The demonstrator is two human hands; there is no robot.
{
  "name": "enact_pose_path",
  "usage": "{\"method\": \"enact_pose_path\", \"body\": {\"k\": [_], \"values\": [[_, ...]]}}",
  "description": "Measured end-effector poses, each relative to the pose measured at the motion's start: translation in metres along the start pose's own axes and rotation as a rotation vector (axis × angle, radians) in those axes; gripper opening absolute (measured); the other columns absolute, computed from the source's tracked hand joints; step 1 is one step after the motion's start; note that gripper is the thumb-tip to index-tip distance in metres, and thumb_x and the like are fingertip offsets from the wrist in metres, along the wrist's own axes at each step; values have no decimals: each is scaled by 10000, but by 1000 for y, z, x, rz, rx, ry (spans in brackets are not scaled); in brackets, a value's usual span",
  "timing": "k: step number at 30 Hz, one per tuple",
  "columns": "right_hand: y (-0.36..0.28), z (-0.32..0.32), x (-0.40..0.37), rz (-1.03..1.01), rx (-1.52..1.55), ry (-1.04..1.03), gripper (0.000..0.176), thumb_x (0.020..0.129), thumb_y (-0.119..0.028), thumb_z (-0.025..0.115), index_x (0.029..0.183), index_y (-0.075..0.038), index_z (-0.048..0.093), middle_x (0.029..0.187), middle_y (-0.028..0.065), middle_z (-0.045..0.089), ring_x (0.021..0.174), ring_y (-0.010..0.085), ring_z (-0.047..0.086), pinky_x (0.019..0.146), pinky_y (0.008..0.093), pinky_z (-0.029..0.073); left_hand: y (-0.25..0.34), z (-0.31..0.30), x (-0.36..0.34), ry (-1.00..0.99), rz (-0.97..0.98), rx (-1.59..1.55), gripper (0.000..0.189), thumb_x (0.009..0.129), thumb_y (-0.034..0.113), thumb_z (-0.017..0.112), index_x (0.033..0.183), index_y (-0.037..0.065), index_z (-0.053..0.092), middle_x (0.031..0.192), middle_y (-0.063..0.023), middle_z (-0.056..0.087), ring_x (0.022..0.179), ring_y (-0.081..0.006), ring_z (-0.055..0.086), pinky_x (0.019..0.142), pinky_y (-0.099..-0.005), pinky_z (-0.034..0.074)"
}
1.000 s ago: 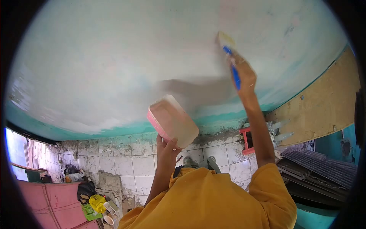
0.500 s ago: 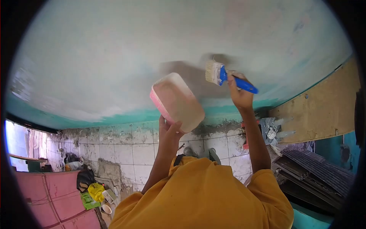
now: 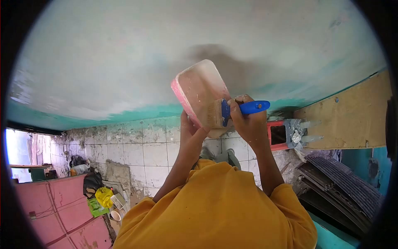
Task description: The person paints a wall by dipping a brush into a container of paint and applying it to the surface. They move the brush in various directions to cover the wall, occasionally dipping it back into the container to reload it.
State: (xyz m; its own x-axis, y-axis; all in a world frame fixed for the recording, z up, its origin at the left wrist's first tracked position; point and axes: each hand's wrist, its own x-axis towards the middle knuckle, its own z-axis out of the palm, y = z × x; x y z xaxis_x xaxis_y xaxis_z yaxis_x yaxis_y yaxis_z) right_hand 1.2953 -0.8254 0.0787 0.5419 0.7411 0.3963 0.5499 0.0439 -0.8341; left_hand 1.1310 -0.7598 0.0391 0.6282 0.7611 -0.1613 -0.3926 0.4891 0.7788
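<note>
My left hand point(image 3: 191, 132) grips the lower left side of a pink tub point(image 3: 185, 98) with a whitish inside, tilted in front of the wall. My right hand point(image 3: 250, 120) is closed on a wide paintbrush point(image 3: 254, 107) with a blue handle. The brush's pale bristles point left and lie in the tub's lower end. Whether they touch its bottom cannot be made out. Behind both, the wall point(image 3: 124, 62) is whitish, with a turquoise band low down.
Tiled floor point(image 3: 155, 154) lies below the wall. On the right are a red and grey object point(image 3: 278, 135), a wooden board point(image 3: 344, 116) and stacked corrugated sheets point(image 3: 346, 182). Bags point(image 3: 103, 197) lie beside a pink panel point(image 3: 45, 203) at lower left.
My right hand has brought the brush down and left from in front of the wall into the tub. The tub has shifted slightly up and to the right.
</note>
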Motion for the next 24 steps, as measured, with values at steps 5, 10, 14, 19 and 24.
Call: {"method": "enact_pose_path", "body": {"k": [5, 10, 14, 19, 24], "values": [[10, -6, 0, -32, 41, 70, 81, 877, -94, 663, 859, -18, 640, 670, 103, 619, 551, 193, 614, 537, 313, 474, -8, 4, 3, -5, 27, 10, 837, 841, -10, 596, 1527, 46, 120, 1443, -155, 383, 1353, -252, 412, 1096, -410, 392], [0, -29, 0, 149, 198, 162, 81, 917, -76, 640, 911, 1, 616, 687, 38, 601, 565, 93, 558, 532, 251, 443, -9, 9, 5, 26, 42, -17, 826, 852, -18, 588, 1527, 51, 117, 1416, -163, 404, 1334, -260, 425, 1054, -419, 435], [14, -45, -4, 190, 259, 262, 105, 965, -92, 582, 986, 6, 610, 794, 34, 625, 660, 67, 581, 550, 217, 479, -17, 8, 12, 57, 23, -38, 814, 856, -22, 584, 1521, 48, 120, 1366, -161, 429, 1261, -261, 482, 974, -413, 500], [20, -55, -12, 263, 319, 425, 150, 978, -135, 566, 1013, 3, 615, 915, 85, 655, 689, 115, 633, 545, 250, 553, -13, 9, 13, -9, 12, -97, 819, 852, 20, 625, 1511, 61, 142, 1347, -133, 427, 1243, -242, 490, 952, -397, 506], [50, -79, -11, 316, 376, 569, 196, 985, -191, 571, 1026, -5, 619, 960, 84, 666, 705, 133, 651, 550, 259, 561, -19, 28, 18, -42, -23, -45, 816, 853, 46, 642, 1506, 75, 153, 1374, -130, 404, 1283, -250, 463, 991, -404, 484]]}}
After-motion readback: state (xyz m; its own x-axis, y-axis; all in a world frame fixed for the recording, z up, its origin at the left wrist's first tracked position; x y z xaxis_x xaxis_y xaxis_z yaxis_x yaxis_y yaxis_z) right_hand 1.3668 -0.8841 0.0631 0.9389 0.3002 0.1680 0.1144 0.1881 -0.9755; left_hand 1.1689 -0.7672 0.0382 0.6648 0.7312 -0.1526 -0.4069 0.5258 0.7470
